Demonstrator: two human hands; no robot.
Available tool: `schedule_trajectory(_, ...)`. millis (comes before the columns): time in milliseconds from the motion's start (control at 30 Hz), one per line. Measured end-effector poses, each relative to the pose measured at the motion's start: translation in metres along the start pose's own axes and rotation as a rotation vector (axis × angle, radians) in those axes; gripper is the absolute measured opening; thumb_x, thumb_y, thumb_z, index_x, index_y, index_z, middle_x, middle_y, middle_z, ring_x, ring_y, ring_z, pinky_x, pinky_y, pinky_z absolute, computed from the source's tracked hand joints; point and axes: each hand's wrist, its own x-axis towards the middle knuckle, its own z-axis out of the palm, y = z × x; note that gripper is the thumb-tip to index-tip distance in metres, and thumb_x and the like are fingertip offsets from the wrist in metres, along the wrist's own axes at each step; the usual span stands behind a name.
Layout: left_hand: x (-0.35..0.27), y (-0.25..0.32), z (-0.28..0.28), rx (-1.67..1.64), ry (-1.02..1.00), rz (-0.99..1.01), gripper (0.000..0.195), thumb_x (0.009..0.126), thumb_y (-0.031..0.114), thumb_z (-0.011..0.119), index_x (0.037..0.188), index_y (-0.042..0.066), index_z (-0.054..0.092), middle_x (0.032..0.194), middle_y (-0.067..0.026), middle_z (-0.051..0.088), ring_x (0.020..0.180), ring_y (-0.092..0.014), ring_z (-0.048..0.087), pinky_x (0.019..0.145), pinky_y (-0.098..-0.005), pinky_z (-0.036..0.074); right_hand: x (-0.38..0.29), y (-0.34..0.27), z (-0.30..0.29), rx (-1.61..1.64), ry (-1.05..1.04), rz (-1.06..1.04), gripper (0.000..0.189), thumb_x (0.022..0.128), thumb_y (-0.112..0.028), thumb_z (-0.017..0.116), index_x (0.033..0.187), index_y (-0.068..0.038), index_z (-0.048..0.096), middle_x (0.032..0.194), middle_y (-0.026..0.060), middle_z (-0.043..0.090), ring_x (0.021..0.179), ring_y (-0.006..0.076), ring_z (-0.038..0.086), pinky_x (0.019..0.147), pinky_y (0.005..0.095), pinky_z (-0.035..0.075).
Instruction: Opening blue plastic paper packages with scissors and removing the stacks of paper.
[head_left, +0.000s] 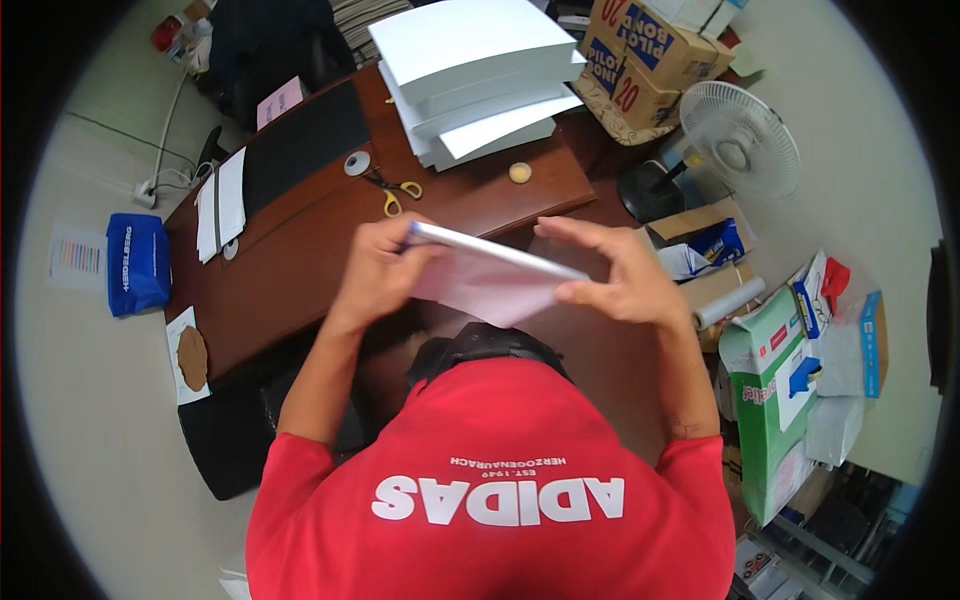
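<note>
A thick pad of paper (495, 281), white along its upper edge and pale pink on the face turned toward me, is held tilted above my lap. My left hand (386, 266) grips its left end, thumb on the pink face, beside a small blue patch at the corner. At the other end, my right hand (630, 274) has its thumb at the pad's right corner. Its fingers are spread above the pad, apart from the thumb. Beyond my left hand, yellow-handled scissors (396, 196) lie on the brown wooden desk (300, 300).
Tall stacks of white paper (472, 52) stand at the desk's far side. A small round yellow container (520, 173) is near its right end. Strapped white sheets (223, 206) lie leftward. To the right are a pedestal fan (739, 142), cardboard boxes (637, 60) and a green carton (765, 405).
</note>
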Motion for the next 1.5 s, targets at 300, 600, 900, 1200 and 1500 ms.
schedule_trajectory(300,0.090,0.014,0.097,-0.077,-0.093,0.117,0.019,0.086,-0.009,0.057,0.089,-0.001,0.074,0.081,-0.0082,0.075,0.073,-0.012,0.070,0.066,-0.0242,0.052,-0.084,0.087,-0.056,-0.468,0.332,-0.102,0.002,0.085,-0.002,0.068,0.085,-0.003,0.070,0.074,0.0133,0.068,0.063,0.0315,0.065,0.060,0.0383,0.052)
schedule_trajectory(600,0.204,-0.057,0.211,-0.375,0.052,-0.133,0.004,0.089,-0.002,0.072,0.087,-0.001,0.069,0.078,0.0002,0.065,0.072,-0.005,0.055,0.067,-0.0218,0.045,-0.131,0.191,-0.153,0.379,0.654,0.378,0.087,0.090,-0.048,0.075,0.156,-0.004,0.037,0.153,0.0124,0.046,0.134,0.0242,0.049,0.105,0.0400,0.046)
schedule_trajectory(900,0.300,-0.081,0.301,-0.509,0.036,-0.332,0.011,0.088,0.001,0.077,0.095,0.001,0.068,0.088,-0.0027,0.068,0.079,-0.008,0.060,0.077,-0.0230,0.048,-0.101,0.245,-0.198,0.605,0.809,0.501,0.022,0.097,-0.007,0.066,0.116,0.004,0.068,0.100,0.0042,0.072,0.091,0.0091,0.065,0.082,0.0261,0.053)
schedule_trajectory(1200,0.316,-0.127,0.366,-0.139,-0.114,-0.877,0.047,0.099,0.031,0.068,0.137,0.006,0.055,0.114,-0.0079,0.069,0.089,-0.017,0.069,0.073,-0.0309,0.055,-0.221,0.431,-0.285,0.635,1.079,1.174,0.019,0.097,-0.019,0.059,0.097,-0.002,0.068,0.070,0.0069,0.062,0.045,0.0118,0.050,0.036,0.0270,0.033)
schedule_trajectory(1500,0.105,-0.173,0.320,0.074,-0.120,-1.425,0.035,0.096,0.029,0.069,0.123,0.008,0.065,0.104,-0.0065,0.069,0.075,-0.022,0.069,0.060,-0.0392,0.059,-0.325,0.661,-0.363,-0.103,1.207,1.423,0.026,0.081,-0.010,0.055,0.089,0.012,0.065,0.081,0.0282,0.069,0.058,0.0358,0.071,0.056,0.0428,0.057)
